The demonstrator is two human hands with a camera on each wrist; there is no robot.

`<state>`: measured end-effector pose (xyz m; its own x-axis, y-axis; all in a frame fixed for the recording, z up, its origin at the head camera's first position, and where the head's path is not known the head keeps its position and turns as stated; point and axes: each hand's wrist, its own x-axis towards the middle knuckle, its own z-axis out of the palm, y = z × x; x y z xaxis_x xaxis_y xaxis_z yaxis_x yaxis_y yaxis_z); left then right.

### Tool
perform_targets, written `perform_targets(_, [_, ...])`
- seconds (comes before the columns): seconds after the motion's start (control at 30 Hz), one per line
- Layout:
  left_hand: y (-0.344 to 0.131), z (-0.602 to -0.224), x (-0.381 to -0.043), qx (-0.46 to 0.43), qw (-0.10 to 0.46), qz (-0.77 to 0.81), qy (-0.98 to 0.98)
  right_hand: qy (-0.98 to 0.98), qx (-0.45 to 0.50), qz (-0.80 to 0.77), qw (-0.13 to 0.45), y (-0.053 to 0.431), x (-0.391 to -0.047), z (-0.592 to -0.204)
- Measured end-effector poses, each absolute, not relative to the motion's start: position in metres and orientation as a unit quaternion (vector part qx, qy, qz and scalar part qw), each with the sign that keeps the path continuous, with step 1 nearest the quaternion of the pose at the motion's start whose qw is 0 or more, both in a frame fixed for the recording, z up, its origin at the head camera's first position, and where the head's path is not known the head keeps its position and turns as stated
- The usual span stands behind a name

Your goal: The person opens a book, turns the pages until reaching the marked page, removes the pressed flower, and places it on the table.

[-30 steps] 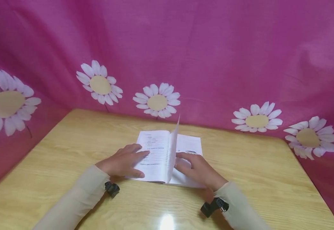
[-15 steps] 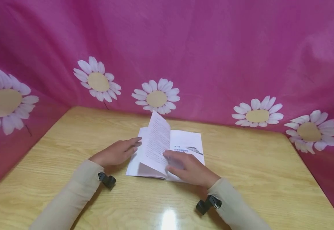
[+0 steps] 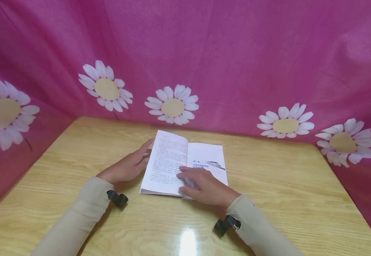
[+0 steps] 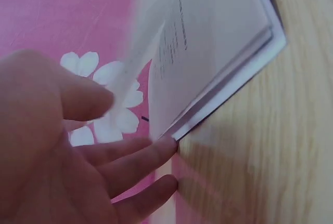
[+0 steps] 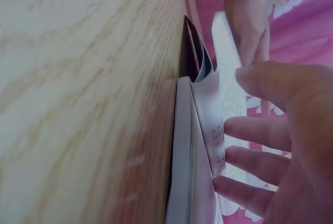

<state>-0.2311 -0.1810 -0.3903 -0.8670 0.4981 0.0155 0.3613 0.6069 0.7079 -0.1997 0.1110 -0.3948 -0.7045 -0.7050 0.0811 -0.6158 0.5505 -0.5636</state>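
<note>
An open paperback book point(image 3: 209, 151) lies on the table, its right page bearing blue print and a small picture. A printed leaf point(image 3: 167, 160) slants over to the left side, raised along its outer edge. My left hand point(image 3: 126, 167) is at the book's left edge, partly behind that leaf; in the left wrist view, the fingertips point(image 4: 167, 146) meet the book's corner and the thumb stands apart, beside a blurred page. My right hand point(image 3: 208, 188) lies over the middle of the book, fingers extended toward the left leaf near the fold. From the right wrist, its fingertips point(image 5: 231, 156) are at the printed page.
The wooden table point(image 3: 284, 199) extends around the book on all sides. A pink cloth point(image 3: 224, 64) with white daisies hangs behind and at both sides. Black straps with small devices point(image 3: 117, 199) sit on both wrists, over beige sleeves.
The leaf that stood upright at the fold has swung over to the left, uncovering the right page. My right hand has followed leftward; my left hand has moved back from the page to the book's edge.
</note>
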Motion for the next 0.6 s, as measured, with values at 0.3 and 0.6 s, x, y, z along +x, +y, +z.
perform_targets(0.3, [-0.176, -0.382, -0.225, 0.213, 0.098, 0.328, 0.915, 0.877, -0.392, -0.265, 0.076, 0.110, -0.199, -0.396])
perform_targets(0.6, [-0.169, -0.368, -0.215, 0.249, 0.059, 0.248, 0.934, 0.882, -0.391, -0.252, 0.079, 0.111, -0.197, -0.397])
